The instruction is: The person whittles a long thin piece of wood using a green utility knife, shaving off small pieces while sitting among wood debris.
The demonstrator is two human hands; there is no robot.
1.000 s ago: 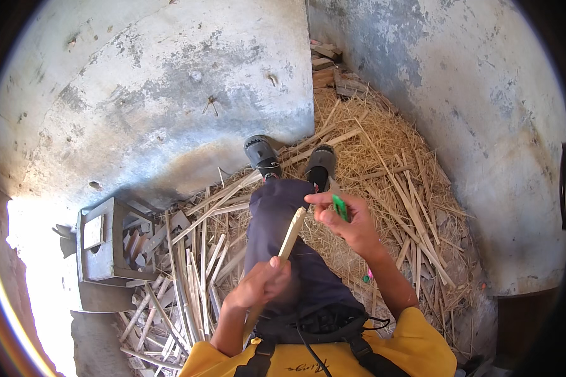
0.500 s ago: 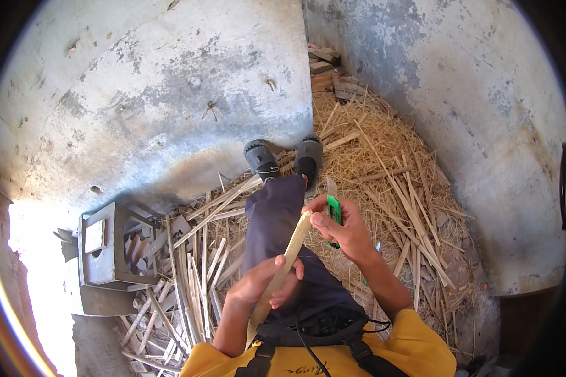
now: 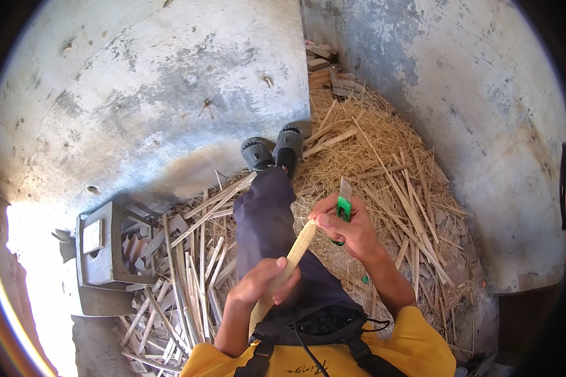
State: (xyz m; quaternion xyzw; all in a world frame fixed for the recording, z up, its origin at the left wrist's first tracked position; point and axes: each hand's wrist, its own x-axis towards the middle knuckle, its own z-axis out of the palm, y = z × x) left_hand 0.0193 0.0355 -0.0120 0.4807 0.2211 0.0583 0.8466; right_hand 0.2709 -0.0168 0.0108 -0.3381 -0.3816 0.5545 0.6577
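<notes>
A flat, pale wooden strip (image 3: 300,245) slants up over my lap, its lower end running down against my waist. My left hand (image 3: 258,280) is closed round the strip partway along. With thumb and fingertips my right hand (image 3: 351,229) pinches the strip's upper tip. That same hand also holds a green utility knife (image 3: 343,207), its blade out and pointing away from me.
Straw and shavings (image 3: 383,144) cover the floor ahead and to the right. Loose wooden slats (image 3: 198,276) pile up at the left beside a grey box-like frame (image 3: 110,245). Worn plaster walls (image 3: 188,69) meet beyond my shoes (image 3: 258,151).
My right hand and the knife have shifted slightly right and nearer to me, and the strip's tip has come along. My feet and legs have moved a little left.
</notes>
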